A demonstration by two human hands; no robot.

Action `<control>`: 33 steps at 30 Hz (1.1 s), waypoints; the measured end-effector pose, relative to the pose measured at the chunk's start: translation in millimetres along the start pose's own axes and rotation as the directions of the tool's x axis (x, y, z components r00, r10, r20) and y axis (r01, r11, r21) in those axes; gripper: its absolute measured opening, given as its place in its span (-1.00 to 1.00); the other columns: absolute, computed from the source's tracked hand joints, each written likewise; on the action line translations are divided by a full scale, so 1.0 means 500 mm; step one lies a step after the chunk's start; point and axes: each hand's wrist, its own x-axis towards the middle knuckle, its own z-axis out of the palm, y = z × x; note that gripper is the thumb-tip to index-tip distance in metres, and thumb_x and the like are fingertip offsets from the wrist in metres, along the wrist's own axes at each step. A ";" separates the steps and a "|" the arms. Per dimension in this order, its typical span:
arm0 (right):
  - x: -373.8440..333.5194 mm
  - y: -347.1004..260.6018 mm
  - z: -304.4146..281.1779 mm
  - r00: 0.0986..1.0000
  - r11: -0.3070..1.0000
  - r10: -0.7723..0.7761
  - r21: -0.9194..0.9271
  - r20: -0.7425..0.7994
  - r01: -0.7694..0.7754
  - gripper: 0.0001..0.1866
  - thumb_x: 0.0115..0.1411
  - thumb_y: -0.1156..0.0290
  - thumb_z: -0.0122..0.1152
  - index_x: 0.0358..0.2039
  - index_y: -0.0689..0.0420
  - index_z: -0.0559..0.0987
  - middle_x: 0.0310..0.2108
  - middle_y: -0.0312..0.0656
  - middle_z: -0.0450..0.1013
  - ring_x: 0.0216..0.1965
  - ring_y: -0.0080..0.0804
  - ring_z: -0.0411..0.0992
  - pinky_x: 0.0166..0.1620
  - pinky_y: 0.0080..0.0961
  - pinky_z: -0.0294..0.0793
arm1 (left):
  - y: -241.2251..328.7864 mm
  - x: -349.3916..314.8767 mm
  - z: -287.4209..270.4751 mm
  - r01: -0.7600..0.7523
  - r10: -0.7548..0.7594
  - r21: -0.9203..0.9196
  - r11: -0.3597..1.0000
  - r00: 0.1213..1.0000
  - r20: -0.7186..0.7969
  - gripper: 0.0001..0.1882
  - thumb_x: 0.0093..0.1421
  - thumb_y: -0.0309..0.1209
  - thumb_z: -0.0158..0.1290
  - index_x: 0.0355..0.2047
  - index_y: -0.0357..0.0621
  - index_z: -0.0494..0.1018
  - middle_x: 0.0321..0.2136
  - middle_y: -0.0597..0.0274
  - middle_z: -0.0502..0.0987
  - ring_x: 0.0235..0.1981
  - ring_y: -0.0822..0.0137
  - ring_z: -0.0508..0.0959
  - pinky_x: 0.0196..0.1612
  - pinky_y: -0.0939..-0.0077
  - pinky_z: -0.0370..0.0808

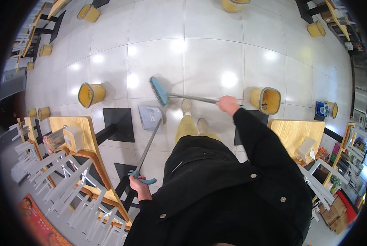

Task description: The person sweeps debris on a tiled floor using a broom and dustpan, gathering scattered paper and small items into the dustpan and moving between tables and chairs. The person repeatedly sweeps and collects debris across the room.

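My right hand point(228, 105) is closed round the grey stick of a broom point(160, 91), stretched out to the right of my feet. The broom's light blue head with dark bristles is out ahead and to the left, at floor level. Lower left, my left hand point(140, 187) grips the blue handle of a long-handled dustpan point(150, 117). Its grey-white pan rests on the tiles just nearer to me than the broom head, with a small gap between them. Whether any dirt lies in the pan is too small to tell.
Yellow bins stand on the tiled floor, one at the left point(92, 95) and one at the right point(266, 100). Wooden tables with black bases flank me, the left table point(94, 133) with white stools on it and the right table point(292, 137). Cardboard boxes point(334, 214) lie lower right.
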 end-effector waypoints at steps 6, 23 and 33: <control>0.138 -0.095 0.044 0.998 0.997 0.055 0.047 0.035 -0.056 -0.63 0.06 0.04 0.03 -0.38 0.08 0.58 -0.31 -0.14 0.49 -0.24 -0.17 0.45 -0.21 -0.29 0.42 | 0.072 0.013 0.092 0.008 -0.009 0.028 1.000 0.999 0.034 -0.75 0.04 -0.30 -0.12 -0.48 -0.30 0.28 -0.81 0.16 0.25 -0.82 0.27 0.29 -0.72 0.41 0.29; -0.108 0.329 -0.198 0.825 0.818 0.559 -0.106 -0.086 -0.565 -0.54 0.08 -0.02 -0.08 -0.38 0.14 0.54 -0.37 -0.03 0.47 -0.27 -0.09 0.43 -0.22 -0.21 0.40 | 0.206 0.052 0.265 -0.026 0.011 0.105 0.994 0.990 0.142 -0.78 0.02 -0.33 -0.10 -0.48 -0.29 0.28 -0.80 0.23 0.21 -0.83 0.33 0.24 -0.74 0.46 0.25; 0.095 0.051 -0.174 0.989 0.970 0.145 0.202 -0.022 -0.138 -0.62 0.04 0.07 -0.01 -0.46 0.17 0.51 -0.43 -0.01 0.46 -0.34 -0.03 0.42 -0.27 -0.18 0.39 | 0.235 0.047 0.301 0.011 -0.016 0.053 0.999 0.994 0.107 -0.78 0.03 -0.30 -0.14 -0.47 -0.24 0.28 -0.80 0.24 0.21 -0.83 0.33 0.25 -0.74 0.45 0.24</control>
